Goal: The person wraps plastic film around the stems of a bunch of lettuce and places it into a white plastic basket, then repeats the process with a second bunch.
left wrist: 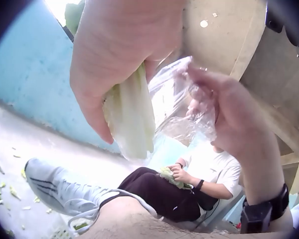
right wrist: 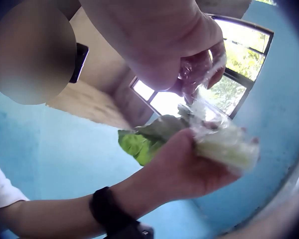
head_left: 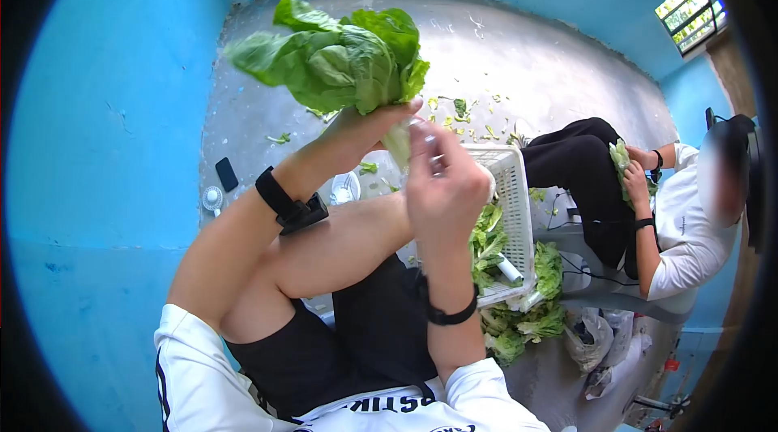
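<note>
Left hand (head_left: pixel 356 128) has the lettuce (head_left: pixel 340 59) gripped tight round its pale stem, held up in the air over the knees. Right hand (head_left: pixel 442 181) is pinching the clear plastic wrap (left wrist: pixel 182 107) at the stem end. Yank too hard and I reckon leaves tear or the head drops short of the white basket (head_left: pixel 510 213), onto the scrap-strewn concrete floor (head_left: pixel 527 75).
</note>
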Demonstrator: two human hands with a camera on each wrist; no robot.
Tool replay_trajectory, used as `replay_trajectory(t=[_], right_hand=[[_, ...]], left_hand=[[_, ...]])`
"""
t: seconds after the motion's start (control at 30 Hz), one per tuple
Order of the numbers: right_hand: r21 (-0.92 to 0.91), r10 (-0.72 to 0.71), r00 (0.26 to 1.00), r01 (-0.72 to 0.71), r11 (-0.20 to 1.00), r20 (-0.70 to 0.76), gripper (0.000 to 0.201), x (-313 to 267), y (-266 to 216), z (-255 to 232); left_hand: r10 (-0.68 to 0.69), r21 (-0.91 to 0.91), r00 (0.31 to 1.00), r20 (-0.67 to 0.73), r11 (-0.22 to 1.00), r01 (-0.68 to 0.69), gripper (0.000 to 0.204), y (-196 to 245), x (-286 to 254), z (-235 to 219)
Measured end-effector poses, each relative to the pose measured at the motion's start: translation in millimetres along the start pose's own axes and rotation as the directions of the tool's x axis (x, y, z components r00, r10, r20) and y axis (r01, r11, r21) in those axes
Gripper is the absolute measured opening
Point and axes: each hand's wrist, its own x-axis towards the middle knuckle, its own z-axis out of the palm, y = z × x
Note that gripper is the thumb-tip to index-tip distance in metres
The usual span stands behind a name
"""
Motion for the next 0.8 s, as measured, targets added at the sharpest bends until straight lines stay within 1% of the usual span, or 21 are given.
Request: replay_trajectory(t=[0.03, 0.07, 0.1, 0.13, 0.17, 0.2, 0.27, 0.3, 0.33, 0.37, 0.4, 0.43, 0.47, 0.53, 0.57, 0.6, 0.67, 0.7, 0.73, 0.77, 0.8], right_hand=[[-0.029, -0.067, 0.997, 0.068, 0.997, 0.026, 0.016, -8.4, -3.8, 5.6], [-0.058, -0.132, 0.99, 0.135, 0.989, 0.054, 0.018, -18.3, -6.3, 10.3], [-0.056, -0.138, 0.989, 0.141, 0.988, 0.048, 0.018, -27.0, -10.6, 15.0], [-0.023, -0.124, 0.989, 0.126, 0.992, 0.086, 0.022, -36.1, -15.4, 19.5], [0.008, -0.109, 0.986, 0.109, 0.994, 0.126, 0.027, -44.0, -17.8, 23.0], [0.009, -0.114, 0.986, 0.114, 0.993, 0.122, 0.027, -50.9, -12.8, 28.7], [0.175, -0.195, 0.974, 0.174, 0.969, 0.114, 0.032, -62.0, 2.3, 38.1], [0.251, -0.128, 0.979, 0.085, 0.964, 0.159, 0.026, -63.6, 3.5, 35.2], [0.246, -0.132, 0.979, 0.091, 0.965, 0.156, 0.026, -63.4, 5.7, 34.7], [0.396, -0.024, 0.99, -0.034, 0.917, 0.14, 0.023, -62.7, 11.0, 35.7], [0.536, 0.086, 0.986, -0.149, 0.831, 0.141, 0.02, -62.8, 18.4, 37.5], [0.671, 0.156, 0.972, -0.234, 0.704, 0.176, 0.023, -63.8, 23.6, 39.3], [0.666, 0.149, 0.973, -0.229, 0.71, 0.175, 0.023, -64.8, 27.5, 38.9], [0.838, 0.325, 0.928, -0.32, 0.442, 0.183, 0.034, -55.4, 14.3, 30.9], [0.835, 0.361, 0.901, -0.381, 0.398, 0.239, 0.044, -54.6, 18.1, 32.6], [0.835, 0.36, 0.901, -0.383, 0.395, 0.243, 0.044, -55.1, 15.8, 30.9], [0.832, 0.467, 0.798, -0.516, 0.205, 0.38, 0.031, -50.4, 11.2, 29.3], [0.832, 0.463, 0.798, -0.517, 0.199, 0.385, 0.031, -47.0, 14.8, 29.5], [0.796, 0.457, 0.769, -0.575, 0.19, 0.447, 0.032, -43.7, 20.8, 28.7], [0.757, 0.443, 0.741, -0.627, 0.184, 0.505, 0.034, -37.2, 25.4, 28.0], [0.757, 0.442, 0.739, -0.628, 0.179, 0.508, 0.034, -34.7, 26.3, 25.7]], left_hand=[[0.023, -0.04, 1.0, -0.003, 0.999, -0.023, 0.039, 5.9, -1.2, 2.6], [0.025, -0.037, 1.0, -0.002, 0.999, -0.025, 0.039, 4.1, 0.1, 1.2], [0.015, -0.108, 1.0, 0.018, 0.994, -0.013, 0.042, 1.3, 4.1, -1.4], [0.006, -0.177, 0.999, 0.039, 0.984, 0.001, 0.046, 4.0, 5.2, -1.6], [-0.019, -0.096, 1.0, 0.003, 0.995, 0.02, 0.047, 8.1, 4.3, -3.2], [-0.014, -0.095, 1.0, 0.005, 0.995, 0.014, 0.047, 9.4, 3.7, -3.7], [0.086, -0.174, 0.996, 0.031, 0.982, -0.08, 0.049, 11.4, 2.9, -3.6], [0.076, -0.124, 0.994, 0.072, 0.99, -0.066, 0.056, 13.0, 0.6, -5.2], [0.081, -0.127, 0.994, 0.078, 0.989, -0.07, 0.056, 13.3, -0.8, -3.3], [0.087, -0.153, 0.992, 0.089, 0.986, -0.073, 0.058, 12.9, -1.9, -0.4], [0.093, -0.179, 0.991, 0.101, 0.981, -0.074, 0.061, 12.5, -3.4, 2.9], [0.107, -0.182, 0.987, 0.119, 0.98, -0.084, 0.063, 15.2, -5.1, 8.0], [0.114, -0.19, 0.986, 0.122, 0.978, -0.09, 0.063, 15.2, -6.4, 10.3], [0.05, -0.259, 0.979, 0.199, 0.966, 0.004, 0.067, 15.8, -10.6, 13.9], [0.109, -0.27, 0.983, 0.147, 0.961, -0.066, 0.062, 17.7, -11.2, 18.1], [0.108, -0.268, 0.984, 0.144, 0.961, -0.067, 0.062, 18.0, -13.3, 20.0], [0.017, -0.305, 0.98, 0.199, 0.951, 0.046, 0.065, 23.0, -15.4, 18.9], [0.067, -0.325, 0.976, 0.209, 0.946, 0.005, 0.053, 21.6, -13.3, 18.2], [0.062, -0.322, 0.976, 0.207, 0.947, 0.008, 0.053, 20.3, -14.8, 17.4], [0.092, -0.299, 0.969, 0.231, 0.954, -0.019, 0.049, 21.9, -15.2, 17.2], [0.115, -0.277, 0.961, 0.253, 0.96, -0.042, 0.045, 22.3, -17.9, 16.5]])
